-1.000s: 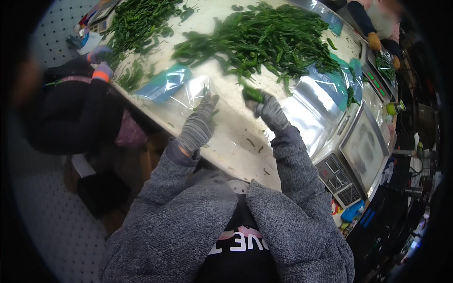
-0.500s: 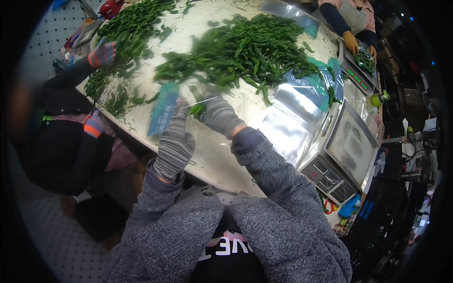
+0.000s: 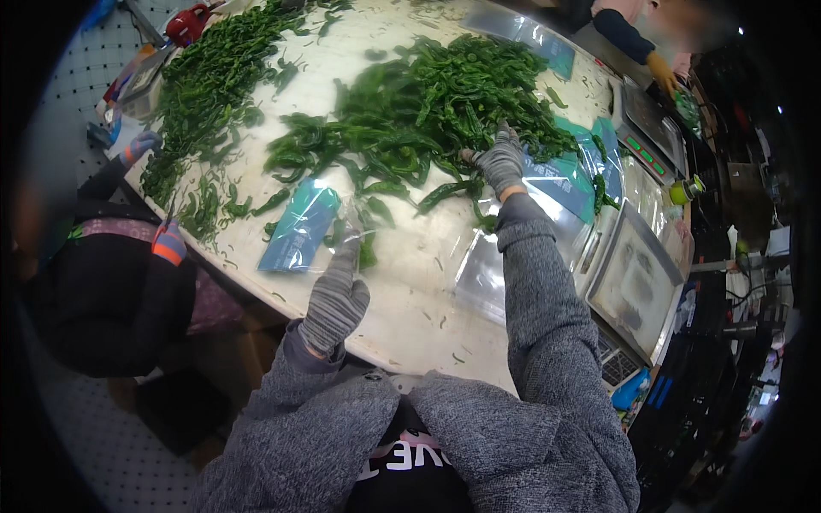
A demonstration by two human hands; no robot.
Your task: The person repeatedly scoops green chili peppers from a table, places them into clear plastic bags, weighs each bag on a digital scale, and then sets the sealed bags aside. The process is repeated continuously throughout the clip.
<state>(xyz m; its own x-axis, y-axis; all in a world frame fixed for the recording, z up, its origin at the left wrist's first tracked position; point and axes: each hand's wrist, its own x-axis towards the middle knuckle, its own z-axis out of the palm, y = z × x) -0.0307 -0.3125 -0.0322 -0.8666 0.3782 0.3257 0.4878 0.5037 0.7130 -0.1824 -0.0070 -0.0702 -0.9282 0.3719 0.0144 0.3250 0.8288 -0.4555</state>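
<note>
My left hand (image 3: 336, 303), in a grey striped knit glove, grips a clear plastic bag with a teal-and-blue printed panel (image 3: 301, 224). A few green peppers (image 3: 368, 250) show through the film beside its fingers. The bag lies low over the white tabletop. Out to the right, my right hand (image 3: 499, 164), gloved the same way, touches the near right edge of a big heap of green peppers (image 3: 462, 90). Its thumb and fingers are apart, and I see nothing held in it.
Flat printed bags (image 3: 560, 186) lie right of the heap. A weighing scale (image 3: 637, 278) stands near right; another scale (image 3: 652, 120) is beyond it. More peppers (image 3: 214, 73) spread far left. Co-workers' gloved hands (image 3: 168, 244) show left, and another co-worker's hand (image 3: 662, 72) far right.
My right hand has left the bag and moved right and away to the pepper heap. My left hand and the bag have shifted slightly toward me.
</note>
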